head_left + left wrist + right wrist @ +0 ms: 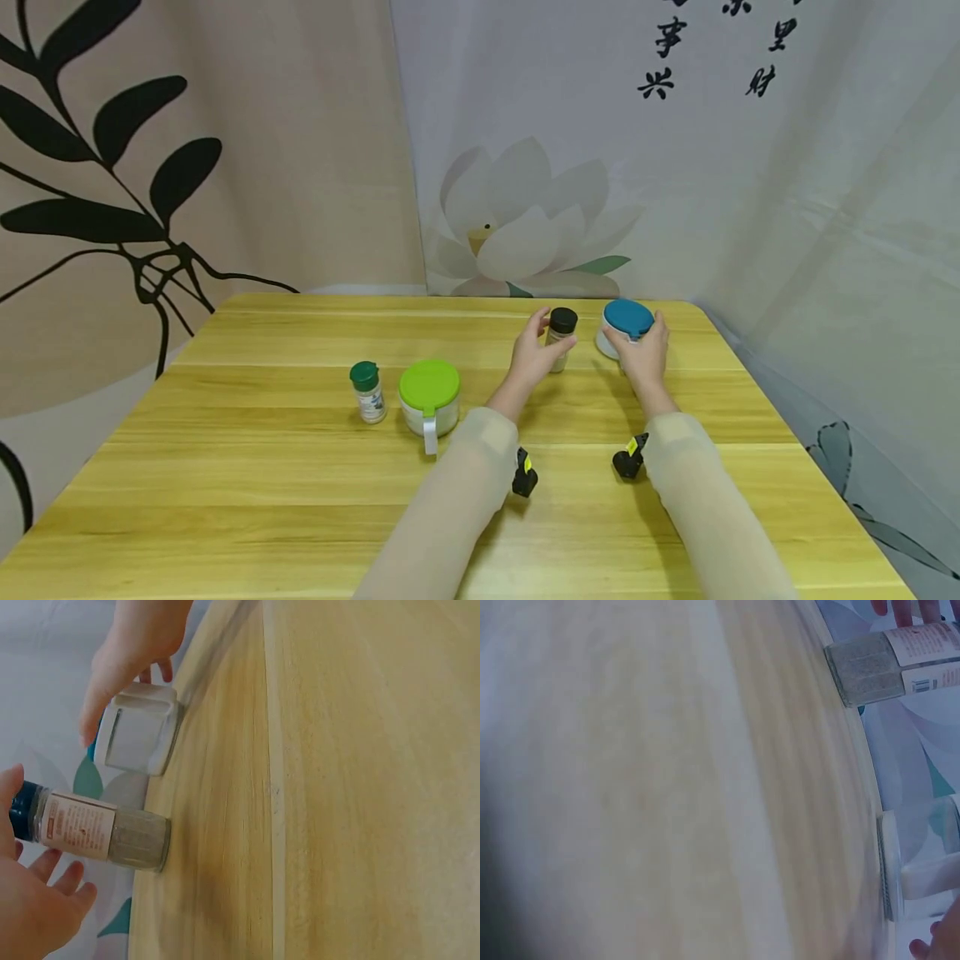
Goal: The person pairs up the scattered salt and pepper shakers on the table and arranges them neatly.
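My left hand [531, 360] is at a spice bottle [97, 832] with a black cap, a printed label and greyish powder inside. In the left wrist view its thumb lies near the cap, and the loosely spread fingers show a gap to the bottle. At the right, my right hand [640, 354] holds a clear jar [140, 735] with a blue lid [628, 317], thumb on one side and fingers on the other. The jar's handle [934, 876] shows in the right wrist view. Both containers stand upright near the table's far edge.
A green-capped shaker [368, 393] stands left of a jar with a lime-green lid [430, 387] and a handle facing front. Both are on the wooden table [247, 467], left of my left arm. Printed curtains [345, 150] hang behind the table.
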Tool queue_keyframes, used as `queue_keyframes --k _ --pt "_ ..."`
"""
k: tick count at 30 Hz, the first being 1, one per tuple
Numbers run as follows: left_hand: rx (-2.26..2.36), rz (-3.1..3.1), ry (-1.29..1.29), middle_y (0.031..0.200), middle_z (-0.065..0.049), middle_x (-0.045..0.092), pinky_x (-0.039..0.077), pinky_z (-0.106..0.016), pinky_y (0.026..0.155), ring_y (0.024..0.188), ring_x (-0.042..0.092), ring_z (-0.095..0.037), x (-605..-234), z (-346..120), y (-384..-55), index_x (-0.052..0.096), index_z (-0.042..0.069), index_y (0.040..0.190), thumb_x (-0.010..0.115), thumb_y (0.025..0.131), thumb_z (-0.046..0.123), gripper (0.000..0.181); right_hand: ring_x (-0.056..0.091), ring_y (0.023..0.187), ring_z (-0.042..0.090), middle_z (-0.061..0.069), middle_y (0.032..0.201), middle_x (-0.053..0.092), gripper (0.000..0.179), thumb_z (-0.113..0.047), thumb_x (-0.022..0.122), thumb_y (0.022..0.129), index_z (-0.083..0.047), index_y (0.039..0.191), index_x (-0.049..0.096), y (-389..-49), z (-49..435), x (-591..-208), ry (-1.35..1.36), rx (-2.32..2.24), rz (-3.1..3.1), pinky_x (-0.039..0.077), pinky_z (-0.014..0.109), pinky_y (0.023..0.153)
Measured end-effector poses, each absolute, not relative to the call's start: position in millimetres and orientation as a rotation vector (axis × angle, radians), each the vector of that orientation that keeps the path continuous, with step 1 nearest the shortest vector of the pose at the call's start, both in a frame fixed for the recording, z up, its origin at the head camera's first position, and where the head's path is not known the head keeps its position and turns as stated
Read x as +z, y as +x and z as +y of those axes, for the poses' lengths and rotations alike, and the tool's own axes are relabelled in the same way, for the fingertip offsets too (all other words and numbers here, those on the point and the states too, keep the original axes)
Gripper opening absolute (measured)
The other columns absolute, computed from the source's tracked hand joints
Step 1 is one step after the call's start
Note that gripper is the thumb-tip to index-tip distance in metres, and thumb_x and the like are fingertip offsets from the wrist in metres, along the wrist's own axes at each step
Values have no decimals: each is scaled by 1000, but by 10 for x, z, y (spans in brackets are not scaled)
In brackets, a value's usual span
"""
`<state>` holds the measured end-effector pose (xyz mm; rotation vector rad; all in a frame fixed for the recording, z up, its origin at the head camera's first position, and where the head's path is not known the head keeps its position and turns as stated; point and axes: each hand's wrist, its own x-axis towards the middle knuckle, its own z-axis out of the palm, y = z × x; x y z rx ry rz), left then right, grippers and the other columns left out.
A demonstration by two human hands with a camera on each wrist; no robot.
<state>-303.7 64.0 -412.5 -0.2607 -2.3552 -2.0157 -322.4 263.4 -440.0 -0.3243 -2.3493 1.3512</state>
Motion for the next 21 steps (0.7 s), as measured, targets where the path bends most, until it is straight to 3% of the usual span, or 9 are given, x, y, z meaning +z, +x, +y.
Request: queue_keyframes --k 21 --pt "-2064 -2348 -218 142 -12 43 38 -48 100 130 39 -30 -4112 710 -3185 37 18 148 70 90 27 67 13 142 31 14 157 6 110 -47 73 81 -10 154 0 -3313 2591 -4430 -415 1456 -2296 16 49 112"
